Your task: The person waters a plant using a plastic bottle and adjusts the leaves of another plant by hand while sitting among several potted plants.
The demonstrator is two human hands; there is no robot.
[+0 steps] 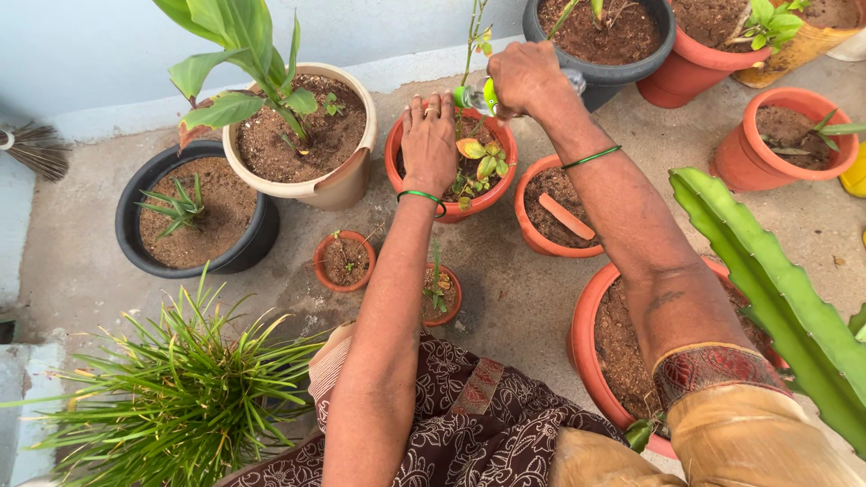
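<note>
— Orange pot (397, 167) with the small leafy plant (483, 162) sat on the concrete floor (514, 289), straight ahead of me, between the cream pot (347, 185) with the broad-leaved plant (244, 54) and a smaller orange pot (532, 230) holding a shard of terracotta (566, 216).

— And where were your hands?

— My left hand (428, 144) lay flat over the near side of that pot, palm down, fingers spread toward the stem; its grip was wide and held nothing. My right hand (523, 77) hung above the far rim, its grip closed around a small green-and-clear bottle (478, 95) (I could not make out exactly what kind), with the green end pointing toward the stem.

— What else stood about?

— A black pot (135, 194) with a spiky little plant to the left, two tiny orange pots (345, 261) nearer my knees, a grassy clump (180, 397) at lower left, and a thick green cactus arm (767, 289) at my right, over a big orange pot (586, 334) of bare soil. A dark grey pot (622, 68) stood just beyond my right hand, and a broom head (36, 149) lay at the far left.
</note>
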